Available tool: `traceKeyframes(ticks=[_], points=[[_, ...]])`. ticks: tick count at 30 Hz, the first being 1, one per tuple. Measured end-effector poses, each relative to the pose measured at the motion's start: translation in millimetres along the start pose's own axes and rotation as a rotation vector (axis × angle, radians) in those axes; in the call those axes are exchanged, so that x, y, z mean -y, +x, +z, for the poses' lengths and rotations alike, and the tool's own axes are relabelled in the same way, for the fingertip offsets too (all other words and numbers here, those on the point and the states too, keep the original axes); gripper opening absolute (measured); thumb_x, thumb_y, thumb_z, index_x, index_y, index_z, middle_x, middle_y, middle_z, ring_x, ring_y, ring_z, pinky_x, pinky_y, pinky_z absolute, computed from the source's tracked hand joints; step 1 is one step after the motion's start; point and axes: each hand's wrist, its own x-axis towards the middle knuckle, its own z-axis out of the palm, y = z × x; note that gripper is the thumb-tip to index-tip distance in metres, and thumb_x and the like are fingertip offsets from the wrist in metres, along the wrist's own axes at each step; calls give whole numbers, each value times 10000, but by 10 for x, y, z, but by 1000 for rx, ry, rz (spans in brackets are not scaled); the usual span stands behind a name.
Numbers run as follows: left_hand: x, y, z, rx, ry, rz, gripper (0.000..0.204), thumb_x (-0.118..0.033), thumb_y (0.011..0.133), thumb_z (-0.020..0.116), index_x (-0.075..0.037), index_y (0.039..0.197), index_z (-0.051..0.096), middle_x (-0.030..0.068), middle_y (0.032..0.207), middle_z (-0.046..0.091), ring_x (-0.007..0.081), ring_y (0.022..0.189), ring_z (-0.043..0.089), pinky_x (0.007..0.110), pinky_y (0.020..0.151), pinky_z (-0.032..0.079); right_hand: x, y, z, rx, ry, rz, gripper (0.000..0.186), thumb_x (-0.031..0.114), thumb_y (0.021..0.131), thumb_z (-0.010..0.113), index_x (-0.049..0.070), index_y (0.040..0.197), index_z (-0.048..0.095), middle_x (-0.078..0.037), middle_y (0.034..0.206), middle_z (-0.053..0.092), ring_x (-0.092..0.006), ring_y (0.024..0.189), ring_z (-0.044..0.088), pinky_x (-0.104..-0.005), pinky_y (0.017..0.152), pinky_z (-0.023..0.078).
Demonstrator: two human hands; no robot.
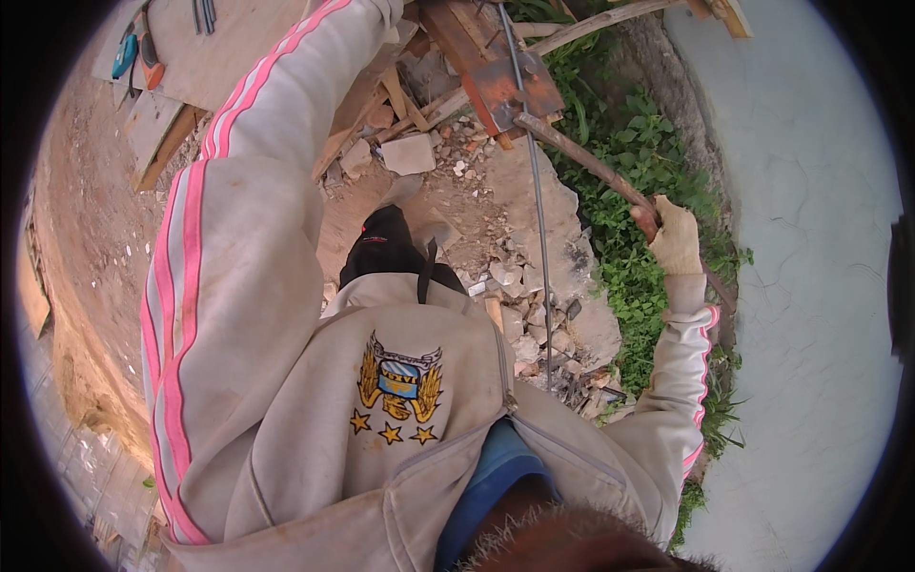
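My right hand (675, 236), in a pale glove with bare fingertips, is wrapped round the near end of a brown bar (591, 164). The bar's far end meets a thin steel rod (539, 219) at a rusty metal plate (496, 88). That plate lies on a wooden beam (450, 36). The rod crosses the plate and runs down past my right side, over the rubble. My left arm (286, 105) stretches up to the top edge, where the hand is cut off from sight.
Broken concrete and stones (410, 154) cover the ground by my dark shoe (386, 238). Green weeds (634, 305) grow along a pale wall (801, 286) on the right. At the far left, hand tools with teal and orange grips (150, 62) lie on a board (219, 57).
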Motion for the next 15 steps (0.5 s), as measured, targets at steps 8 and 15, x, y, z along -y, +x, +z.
traceKeyframes(ticks=[8, 15], points=[[-61, 33, -3, 33, 71, -14, 835, -667, 823, 659, 24, 1291, 644, 271, 1291, 650, 425, 1303, 552, 567, 1163, 328, -1465, -1048, 649, -215, -363, 467, 276, 70, 773, 644, 93, 1047, 665, -146, 968, 726, -378, 934, 702, -501, 805, 554], [48, 129, 202, -61, 100, 23, 1052, -766, 816, 625, 17, 1498, 456, 298, 1529, 451, 439, 1466, 389, 532, 1204, 303, -1878, -1195, 933, -292, -382, 626, 386, 114, 763, 672, 127, 1148, 678, -140, 1029, 730, -382, 969, 702, -498, 845, 558]])
